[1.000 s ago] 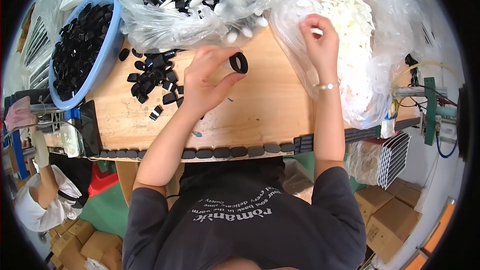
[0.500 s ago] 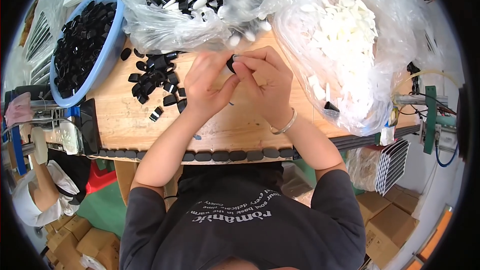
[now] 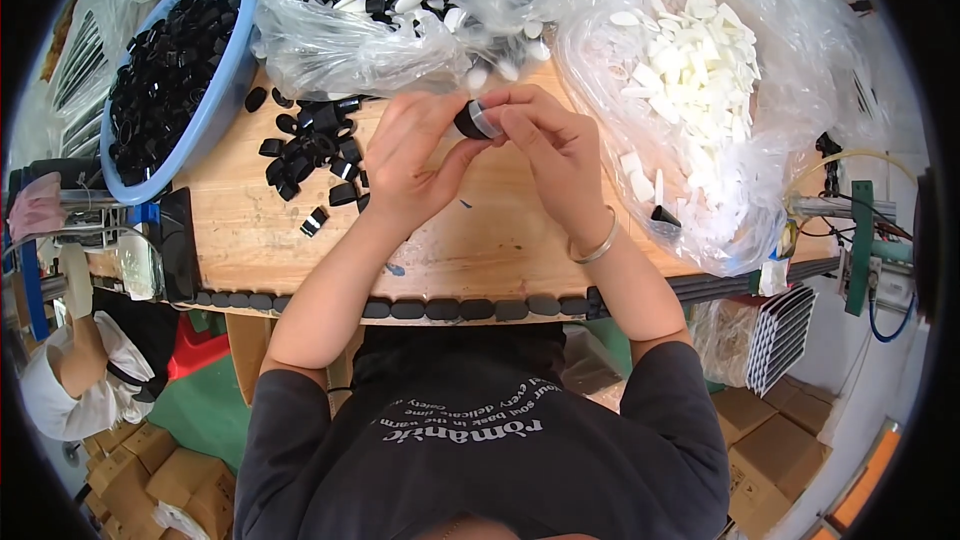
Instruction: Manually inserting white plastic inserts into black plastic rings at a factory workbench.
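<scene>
Above the middle of the table, my left hand (image 3: 408,158) pinches a small black oval cap-like piece (image 3: 467,124) between thumb and fingers. Against its right side sits a pale white piece (image 3: 488,123), gripped by the thumb and fingers of my right hand (image 3: 556,148). The two pieces touch; how far one sits inside the other I cannot tell. Left of my left hand, a loose pile of similar black pieces (image 3: 322,130) lies on the wooden table (image 3: 480,250). One black piece with a white stripe (image 3: 314,222) lies nearer to me.
A blue basin (image 3: 243,45) of black pieces stands at the left. Beyond my hands, a clear bag (image 3: 340,65) holds black-and-white pieces; another at the right holds white flat pieces (image 3: 700,60). Dark pads (image 3: 440,310) line the table's front edge. Another person's arm (image 3: 85,350) shows far left.
My hands have moved slightly apart, my right hand a little to the right. More of the black piece and the pale piece between my fingertips now shows.
</scene>
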Demonstrator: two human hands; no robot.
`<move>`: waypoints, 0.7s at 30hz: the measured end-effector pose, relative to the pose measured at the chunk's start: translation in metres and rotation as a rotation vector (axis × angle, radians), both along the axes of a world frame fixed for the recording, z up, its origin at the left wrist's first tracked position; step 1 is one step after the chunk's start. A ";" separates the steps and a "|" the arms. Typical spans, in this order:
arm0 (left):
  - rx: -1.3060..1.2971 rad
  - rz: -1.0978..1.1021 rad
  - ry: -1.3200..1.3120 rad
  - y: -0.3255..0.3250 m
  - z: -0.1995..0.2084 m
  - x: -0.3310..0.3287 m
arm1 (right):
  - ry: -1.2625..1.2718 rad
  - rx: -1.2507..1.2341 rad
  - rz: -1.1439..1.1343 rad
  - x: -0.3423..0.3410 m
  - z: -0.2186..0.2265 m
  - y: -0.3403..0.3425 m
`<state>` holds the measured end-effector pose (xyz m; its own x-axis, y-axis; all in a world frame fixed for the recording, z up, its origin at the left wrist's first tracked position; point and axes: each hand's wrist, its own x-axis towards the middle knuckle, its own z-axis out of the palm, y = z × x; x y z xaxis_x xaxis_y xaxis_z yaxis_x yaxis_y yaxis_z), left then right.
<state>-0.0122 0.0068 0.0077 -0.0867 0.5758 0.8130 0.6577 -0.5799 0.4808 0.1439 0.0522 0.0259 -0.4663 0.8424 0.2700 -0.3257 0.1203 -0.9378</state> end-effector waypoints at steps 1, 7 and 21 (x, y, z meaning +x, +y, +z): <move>0.014 -0.006 0.010 0.000 0.000 -0.001 | 0.010 -0.048 0.034 0.001 0.001 0.001; 0.019 -0.029 0.035 0.001 -0.002 -0.001 | 0.027 -0.212 0.057 0.004 -0.002 0.001; -0.008 -0.129 0.089 -0.003 0.000 0.005 | -0.176 -0.218 0.117 0.007 0.003 -0.001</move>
<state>-0.0074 0.0041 0.0075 0.0604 0.5842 0.8094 0.6182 -0.6585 0.4292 0.1506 0.0514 0.0286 -0.5872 0.8094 -0.0049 -0.1560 -0.1191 -0.9805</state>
